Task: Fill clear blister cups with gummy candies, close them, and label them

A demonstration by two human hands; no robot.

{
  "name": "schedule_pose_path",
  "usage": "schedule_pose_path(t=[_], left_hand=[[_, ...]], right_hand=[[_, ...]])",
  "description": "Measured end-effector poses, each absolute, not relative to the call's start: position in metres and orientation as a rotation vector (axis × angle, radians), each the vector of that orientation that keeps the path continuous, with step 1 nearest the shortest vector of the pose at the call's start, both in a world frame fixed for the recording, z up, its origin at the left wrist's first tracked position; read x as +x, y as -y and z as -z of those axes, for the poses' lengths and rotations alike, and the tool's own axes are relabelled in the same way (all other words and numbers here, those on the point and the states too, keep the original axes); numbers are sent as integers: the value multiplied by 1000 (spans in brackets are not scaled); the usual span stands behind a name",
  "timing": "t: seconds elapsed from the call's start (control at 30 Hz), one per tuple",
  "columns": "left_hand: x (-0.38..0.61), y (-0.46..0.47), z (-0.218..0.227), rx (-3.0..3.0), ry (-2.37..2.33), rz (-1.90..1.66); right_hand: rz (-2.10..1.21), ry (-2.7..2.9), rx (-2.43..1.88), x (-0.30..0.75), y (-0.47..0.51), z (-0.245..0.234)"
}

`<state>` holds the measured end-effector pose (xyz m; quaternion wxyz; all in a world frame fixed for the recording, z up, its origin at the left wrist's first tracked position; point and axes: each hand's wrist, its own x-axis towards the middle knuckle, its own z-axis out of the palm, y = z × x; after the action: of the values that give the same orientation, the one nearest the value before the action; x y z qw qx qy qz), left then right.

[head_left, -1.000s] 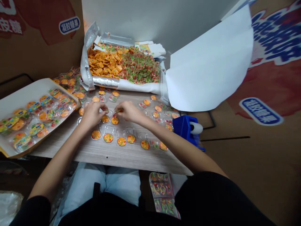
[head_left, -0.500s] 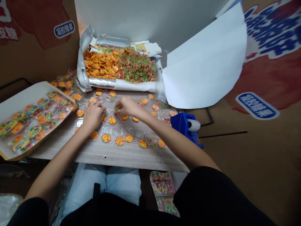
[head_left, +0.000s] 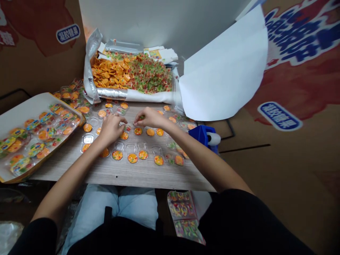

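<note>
My left hand (head_left: 113, 126) is over the rows of small clear plastic trays, its fingers bent and thumb close to the forefinger; what they hold, if anything, is hidden. Just right of it, my right hand (head_left: 148, 117) pinches small red and green gummy candies (head_left: 142, 117). Between and below the hands lies a tray with an orange round gummy (head_left: 124, 135) and some red bits in its upper part. Nearer me a row of clear trays (head_left: 117, 146) each holds an orange disc gummy (head_left: 132, 158) dotted with red and green.
Behind the hands a foil-lined box (head_left: 151, 97) holds heaped orange discs (head_left: 107, 74) and red-green gummies (head_left: 151, 76). At left a carton (head_left: 16, 115) contains packed candies. A white sheet (head_left: 223, 74) leans at right above a blue tape dispenser (head_left: 199, 136). Printed cardboard boxes (head_left: 305, 152) flank the table.
My left hand has shifted right, closer to my right hand. The right hand has moved slightly right and still pinches gummies. The whole view has slid a little left.
</note>
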<state>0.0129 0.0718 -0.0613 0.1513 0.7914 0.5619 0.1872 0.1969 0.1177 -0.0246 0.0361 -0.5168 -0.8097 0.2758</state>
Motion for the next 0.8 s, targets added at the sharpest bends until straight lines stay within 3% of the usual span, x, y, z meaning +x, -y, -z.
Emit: schedule_pose_path(t=[0.2,0.5,0.8], left_hand=[[27,-79,57,2199,-1630,-519],[46,-86,59,2246,-1706,-358],[57,-89,59,2284,-1726,-325]], right_hand=[[-961,2384,-1664,206,-122,24],[-780,2394,-1774,206,-129,19],[-836,2312,-1801,217,-128,17]])
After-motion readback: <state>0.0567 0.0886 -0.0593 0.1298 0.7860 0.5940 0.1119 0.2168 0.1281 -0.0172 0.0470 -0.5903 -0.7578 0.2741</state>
